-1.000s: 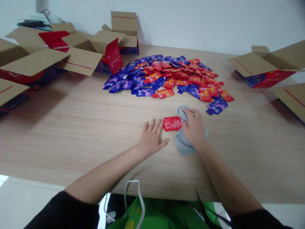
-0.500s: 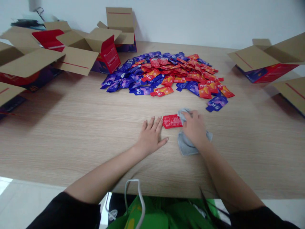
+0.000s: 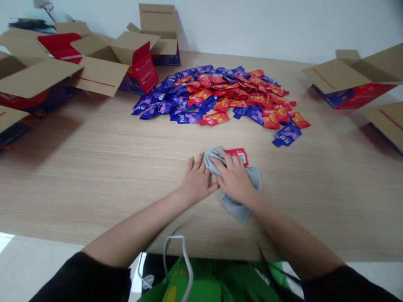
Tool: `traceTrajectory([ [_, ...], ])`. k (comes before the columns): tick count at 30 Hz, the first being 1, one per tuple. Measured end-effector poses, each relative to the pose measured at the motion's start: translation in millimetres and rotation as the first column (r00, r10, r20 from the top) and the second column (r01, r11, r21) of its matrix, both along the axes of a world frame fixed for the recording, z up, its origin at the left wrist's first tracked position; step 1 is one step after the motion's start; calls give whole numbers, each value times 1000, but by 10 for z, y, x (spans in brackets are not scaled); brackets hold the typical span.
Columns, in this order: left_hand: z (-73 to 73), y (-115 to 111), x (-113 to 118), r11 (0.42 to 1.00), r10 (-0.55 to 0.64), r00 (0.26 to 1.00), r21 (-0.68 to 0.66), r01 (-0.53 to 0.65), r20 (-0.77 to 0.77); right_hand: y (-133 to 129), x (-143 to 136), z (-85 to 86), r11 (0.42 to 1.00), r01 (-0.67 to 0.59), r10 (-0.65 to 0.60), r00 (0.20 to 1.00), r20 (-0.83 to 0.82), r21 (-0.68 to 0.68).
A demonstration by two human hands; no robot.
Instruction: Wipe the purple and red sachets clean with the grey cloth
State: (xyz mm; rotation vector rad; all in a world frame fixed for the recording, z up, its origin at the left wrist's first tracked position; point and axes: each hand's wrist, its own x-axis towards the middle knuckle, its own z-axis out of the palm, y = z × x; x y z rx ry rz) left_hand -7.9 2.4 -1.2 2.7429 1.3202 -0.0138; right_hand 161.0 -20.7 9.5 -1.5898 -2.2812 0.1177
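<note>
A red sachet (image 3: 241,156) with white print and a barcode lies flat on the table, partly covered by a grey cloth (image 3: 241,207). My right hand (image 3: 234,178) grips the bunched cloth and presses it over the sachet's left part. The rest of the cloth trails under the palm towards me. My left hand (image 3: 197,180) lies flat with its fingers spread, at the sachet's left end. Its fingertips touch or nearly touch the cloth; whether they press the sachet's edge is hidden.
Beyond my hands a wide heap of purple and orange-red sachets (image 3: 217,90) spreads over the wooden table (image 3: 103,180). One purple sachet (image 3: 287,135) lies at its near right. Open cartons (image 3: 143,69) stand at the left, more cartons (image 3: 355,88) at the right. A wall rises behind.
My right hand has slid the grey cloth leftwards along the red sachet, uncovering its right end and covering its left. My left hand has stayed almost in place.
</note>
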Motion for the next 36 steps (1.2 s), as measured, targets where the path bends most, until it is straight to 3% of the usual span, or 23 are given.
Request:
traceTrajectory([
  [4, -12, 0, -2, 1000, -4, 1000, 23, 3, 23, 19, 69, 6, 997, 70, -69, 996, 52, -31],
  [10, 3, -3, 2, 1000, 6, 998, 25, -7, 55, 119, 559, 30, 916, 400, -393, 909, 136, -21],
  [13, 7, -2, -1, 1000, 8, 999, 15, -9, 46, 152, 764, 37, 905, 421, -412, 902, 127, -52],
  [17, -3, -4, -3, 1000, 5, 998, 28, -7, 58, 190, 778, 97, 921, 389, -387, 919, -72, 28],
  [21, -12, -8, 2, 999, 7, 998, 38, -9, 64, 141, 476, 135, 968, 224, -190, 949, -253, 113],
  [25, -5, -5, 2, 1000, -2, 999, 30, 0, 44, 40, 159, 94, 996, -92, 88, 984, -155, -16],
  [27, 5, -4, 3, 1000, -7, 999, 24, 7, 36, 32, 128, 77, 989, -117, 108, 989, -102, -92],
  [32, 43, -22, 45, 999, 35, 999, 2, -35, 29, 155, 529, 110, 974, 89, -118, 984, -133, -210],
  [36, 56, -38, 84, 998, 62, 998, -10, -62, 16, 241, 946, 192, 902, 345, -372, 926, -61, -262],
])
